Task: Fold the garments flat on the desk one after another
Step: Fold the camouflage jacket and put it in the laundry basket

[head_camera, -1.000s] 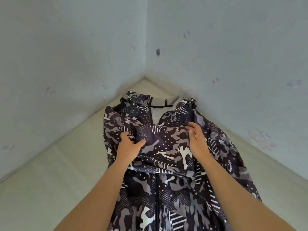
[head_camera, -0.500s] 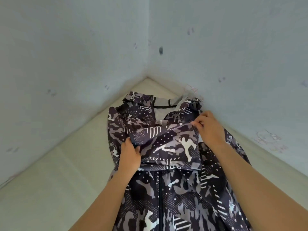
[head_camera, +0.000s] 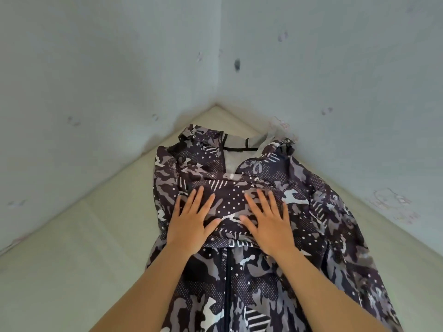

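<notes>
A dark camouflage jacket [head_camera: 251, 271] with white dots and stripes lies front up on the pale desk [head_camera: 72, 259], its zipper running toward me and its grey-lined collar pointing into the wall corner. A sleeve lies folded across the chest. My left hand [head_camera: 191, 221] presses flat on the left part of that folded sleeve, fingers straight and spread. Beside it, my right hand [head_camera: 268, 224] presses flat on the sleeve's right part in the same way. The jacket's hem is cut off by the bottom of the view.
Two pale blue walls [head_camera: 335, 80] with small scuff marks meet in a corner just behind the collar. The jacket's right side lies close to the right wall. Bare desk surface stretches to the left of the jacket.
Both hands let go of the sleeve fabric they were pinching and lifting. The sleeve has come down across the chest, and both palms lie flat on it.
</notes>
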Demonstrator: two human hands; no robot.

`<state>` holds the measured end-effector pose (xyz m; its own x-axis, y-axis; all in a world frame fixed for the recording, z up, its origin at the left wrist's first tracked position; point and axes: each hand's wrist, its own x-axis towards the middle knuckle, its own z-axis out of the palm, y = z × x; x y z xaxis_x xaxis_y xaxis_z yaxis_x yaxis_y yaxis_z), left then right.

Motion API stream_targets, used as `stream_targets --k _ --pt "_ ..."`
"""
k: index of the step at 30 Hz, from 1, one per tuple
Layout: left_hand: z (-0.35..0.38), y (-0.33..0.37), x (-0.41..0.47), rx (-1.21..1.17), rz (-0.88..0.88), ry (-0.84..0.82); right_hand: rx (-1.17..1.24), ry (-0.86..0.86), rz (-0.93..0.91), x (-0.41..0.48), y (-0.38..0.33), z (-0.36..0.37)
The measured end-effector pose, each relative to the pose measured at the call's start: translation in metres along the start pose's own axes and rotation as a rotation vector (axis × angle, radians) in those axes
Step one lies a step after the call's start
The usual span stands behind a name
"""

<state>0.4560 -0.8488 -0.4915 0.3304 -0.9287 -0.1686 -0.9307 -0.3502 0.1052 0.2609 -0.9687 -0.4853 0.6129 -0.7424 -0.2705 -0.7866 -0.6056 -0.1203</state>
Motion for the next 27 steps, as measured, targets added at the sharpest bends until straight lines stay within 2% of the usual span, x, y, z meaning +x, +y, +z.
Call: stream_targets --k 2,5,8,11,15,18,22,24,27 --pt "-0.002 -0.003 -0.008 -0.016 -0.012 0.012 0.002 -0.046 0.011 0.001 0.001 -0.005" --pt "-0.01 -0.012 -0.037 -0.039 -0.069 0.122 -0.015 -0.058 0.047 0.0 -0.011 -0.011" --pt "-0.019 -0.022 -0.082 -0.199 -0.247 0.226 0.038 0.017 0.006 -0.014 -0.035 -0.016" --pt "-0.022 -0.031 -0.12 -0.421 -0.41 0.138 0.083 0.047 -0.105 -0.038 -0.068 -0.017" --pt "-0.017 -0.037 -0.159 -0.592 -0.504 0.032 0.225 0.139 -0.291 -0.089 -0.116 -0.004" --pt "-0.016 -0.036 -0.183 -0.564 -0.51 0.072 0.184 0.151 -0.363 -0.132 -0.144 0.021" --pt "-0.02 -0.038 -0.207 -0.503 -0.498 0.107 0.084 0.092 -0.287 -0.182 -0.172 0.057" --pt "-0.028 -0.04 -0.21 -0.566 -0.474 0.124 0.063 0.05 -0.266 -0.195 -0.181 0.074" --pt "-0.044 -0.035 -0.211 -0.738 -0.301 0.162 0.048 0.032 -0.197 -0.196 -0.199 0.088"
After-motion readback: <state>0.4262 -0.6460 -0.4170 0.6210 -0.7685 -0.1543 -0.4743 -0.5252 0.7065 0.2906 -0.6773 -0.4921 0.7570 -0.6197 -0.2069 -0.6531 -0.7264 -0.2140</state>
